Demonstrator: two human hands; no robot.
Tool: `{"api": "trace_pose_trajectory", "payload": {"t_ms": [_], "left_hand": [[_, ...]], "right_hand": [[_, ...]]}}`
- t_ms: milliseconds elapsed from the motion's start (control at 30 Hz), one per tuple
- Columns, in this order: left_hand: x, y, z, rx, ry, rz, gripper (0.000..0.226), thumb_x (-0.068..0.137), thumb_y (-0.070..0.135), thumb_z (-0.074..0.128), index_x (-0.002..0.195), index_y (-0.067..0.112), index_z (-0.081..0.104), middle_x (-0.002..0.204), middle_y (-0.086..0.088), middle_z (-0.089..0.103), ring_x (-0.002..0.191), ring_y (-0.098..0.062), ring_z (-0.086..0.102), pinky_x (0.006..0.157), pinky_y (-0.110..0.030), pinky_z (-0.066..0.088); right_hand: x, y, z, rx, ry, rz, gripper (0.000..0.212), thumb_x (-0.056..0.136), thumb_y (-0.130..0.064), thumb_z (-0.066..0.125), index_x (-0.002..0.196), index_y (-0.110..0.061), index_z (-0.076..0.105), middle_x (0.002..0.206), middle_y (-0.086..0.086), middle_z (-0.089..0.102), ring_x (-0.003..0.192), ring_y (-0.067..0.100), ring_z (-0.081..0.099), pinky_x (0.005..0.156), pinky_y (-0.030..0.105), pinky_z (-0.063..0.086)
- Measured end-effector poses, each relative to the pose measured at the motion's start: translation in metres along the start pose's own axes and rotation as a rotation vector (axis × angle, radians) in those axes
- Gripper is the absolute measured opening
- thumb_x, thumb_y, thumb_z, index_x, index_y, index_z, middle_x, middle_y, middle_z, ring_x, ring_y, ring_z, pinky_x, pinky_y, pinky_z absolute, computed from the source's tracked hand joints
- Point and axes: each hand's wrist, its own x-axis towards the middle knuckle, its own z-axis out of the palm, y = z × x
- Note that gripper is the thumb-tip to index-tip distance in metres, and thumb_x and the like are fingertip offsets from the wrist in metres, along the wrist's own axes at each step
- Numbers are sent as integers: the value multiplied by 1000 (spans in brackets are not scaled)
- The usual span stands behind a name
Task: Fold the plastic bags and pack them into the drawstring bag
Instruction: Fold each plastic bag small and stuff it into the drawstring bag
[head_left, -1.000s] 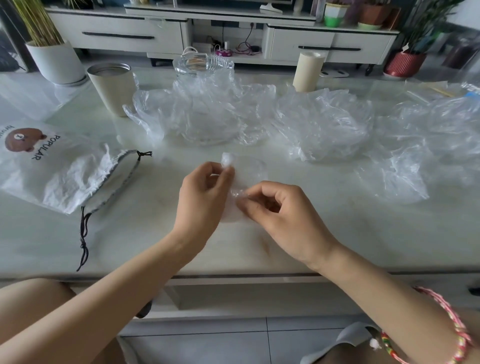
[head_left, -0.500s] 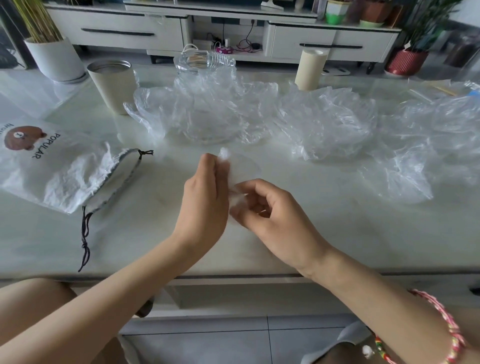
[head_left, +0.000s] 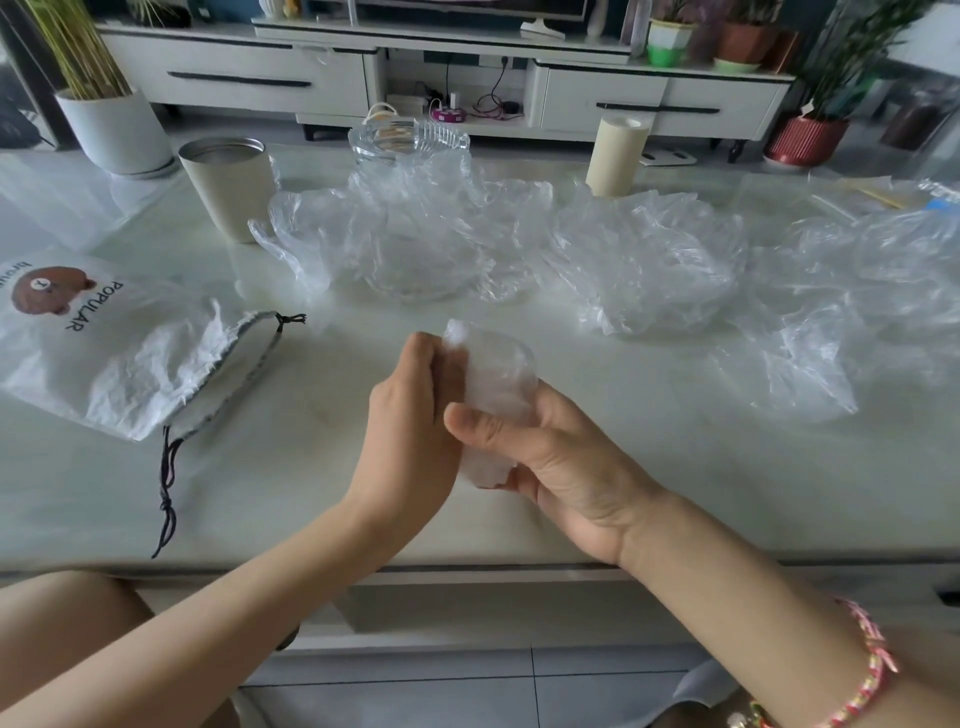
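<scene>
The folded plastic bag (head_left: 496, 379) is a small, clear, compacted bundle held upright between both hands, above the near middle of the table (head_left: 675, 467).

Handling (judgement): the film is very light, soft and slippery. It offers no stiffness and tends to spring open once released. Take hold across the middle of the bundle, with pressure on both flat faces, so that the folds stay closed.

The right hand (head_left: 550, 457) lies palm up, its thumb across the lower front of the bundle and its fingers curled behind it. The left hand (head_left: 415, 415) shows its back to the camera, fingers nearly straight against the bundle's left face. Its thumb is hidden, so a pinch cannot be confirmed.

The drawstring bag (head_left: 119, 353) lies flat to the left, well apart from the hands. Three loose plastic bags (head_left: 649, 260) lie crumpled across the far side.

Difference from one second ago: the right hand has turned from palm down to palm up, and more of the bundle shows above the fingers.
</scene>
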Motion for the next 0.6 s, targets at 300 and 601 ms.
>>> {"api": "trace_pose_trajectory", "payload": {"t_ms": [300,601], "left_hand": [[3,-3,3,-80,-71,-98,26,98,28,43,78,11,47,58,3,49,46,-12,41,43,-23,34],[15,10,-14,-477,-419,-616,43,97,39,35,80,9,61,64,-10,62,50,-23,57,42,-23,44]], "right_hand": [[14,9,-9,165,234,-52,21,85,5,53,97,-10,61,88,14,53,80,25,46,58,24,36],[13,2,-21,-270,195,-202,63,73,25,33,41,-20,63,82,-10,61,73,4,56,59,22,40]]}}
